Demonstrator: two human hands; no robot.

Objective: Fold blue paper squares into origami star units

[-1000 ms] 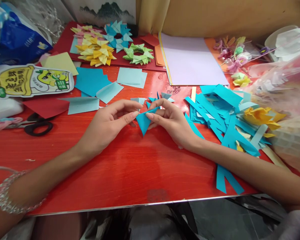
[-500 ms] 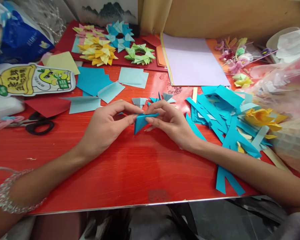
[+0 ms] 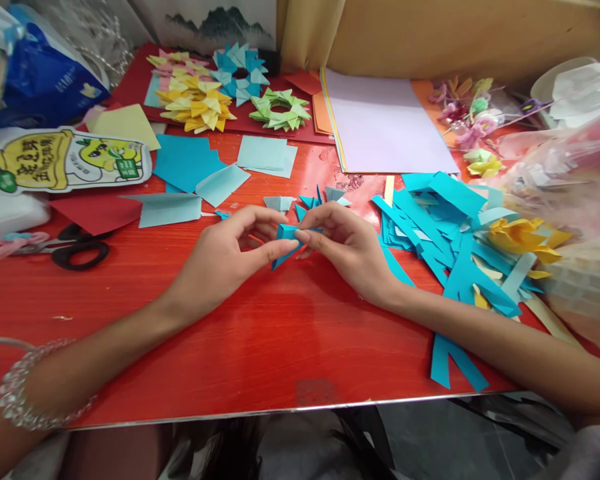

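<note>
A small folded piece of blue paper [image 3: 286,233] is held above the red table between both hands. My left hand [image 3: 235,250] pinches its left side, the thumb lying along the lower edge. On the right side, my right hand [image 3: 340,243] grips it between thumb and fingers, the thumb tip close to the left thumb. Part of the paper is hidden behind the fingers. Just beyond the hands lie small folded pieces, one pale blue [image 3: 279,203] and some darker blue [image 3: 311,200].
Blue paper strips [image 3: 425,227] are heaped at the right. Black-handled scissors [image 3: 83,250] lie at the left near a red sheet [image 3: 103,212]. Folded paper rings [image 3: 280,110] and a lilac sheet stack [image 3: 385,123] are at the back. The table edge [image 3: 330,405] runs in front.
The blue paper has turned slightly between the fingers and shows more of its face. My left thumb has slid right along its lower edge; my right hand has shifted slightly right.
</note>
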